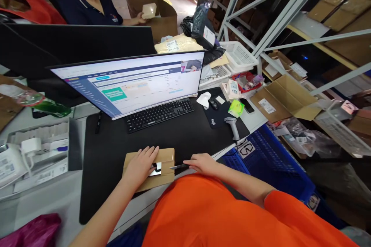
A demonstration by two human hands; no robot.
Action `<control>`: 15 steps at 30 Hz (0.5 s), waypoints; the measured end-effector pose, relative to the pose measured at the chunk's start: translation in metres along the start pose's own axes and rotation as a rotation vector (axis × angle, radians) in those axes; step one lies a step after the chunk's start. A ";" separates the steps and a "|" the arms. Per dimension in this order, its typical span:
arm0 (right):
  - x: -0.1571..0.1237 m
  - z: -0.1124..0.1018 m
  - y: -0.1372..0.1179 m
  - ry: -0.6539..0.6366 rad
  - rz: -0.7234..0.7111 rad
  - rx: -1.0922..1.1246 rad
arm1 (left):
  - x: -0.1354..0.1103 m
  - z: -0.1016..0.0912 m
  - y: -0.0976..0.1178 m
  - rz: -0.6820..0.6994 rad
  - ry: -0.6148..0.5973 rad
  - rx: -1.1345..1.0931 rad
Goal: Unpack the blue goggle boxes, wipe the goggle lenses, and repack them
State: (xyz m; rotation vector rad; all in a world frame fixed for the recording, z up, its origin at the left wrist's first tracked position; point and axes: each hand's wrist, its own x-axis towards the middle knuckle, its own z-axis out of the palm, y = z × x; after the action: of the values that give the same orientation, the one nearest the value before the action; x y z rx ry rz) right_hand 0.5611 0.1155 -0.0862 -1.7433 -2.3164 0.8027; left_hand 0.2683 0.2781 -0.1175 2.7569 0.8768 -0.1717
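A flat brown cardboard box [162, 158] lies on the black desk mat [185, 135] at the near edge. My left hand [141, 165] rests flat on the box's top, fingers stretched out, next to a small shiny patch [156, 168] on the box. My right hand [203, 162] is just right of the box, fingers curled around a thin dark blade or pen [179, 166] whose tip points at the box's right edge.
A black keyboard [159, 113] and monitor [130, 83] stand behind the box. A mouse [213, 104], a barcode scanner [232, 126] and small packets sit to the right. Blue crate [269, 162] at lower right. Another person sits across the desk with a small box.
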 end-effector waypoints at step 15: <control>0.033 -0.039 0.032 0.003 -0.084 -0.222 | -0.020 -0.013 0.033 -0.048 -0.291 0.028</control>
State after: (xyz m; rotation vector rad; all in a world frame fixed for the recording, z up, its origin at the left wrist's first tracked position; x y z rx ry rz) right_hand 0.5935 0.1649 -0.0750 -1.7110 -2.5425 0.5463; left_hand 0.2712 0.2444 -0.0947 2.6437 0.8662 -0.5805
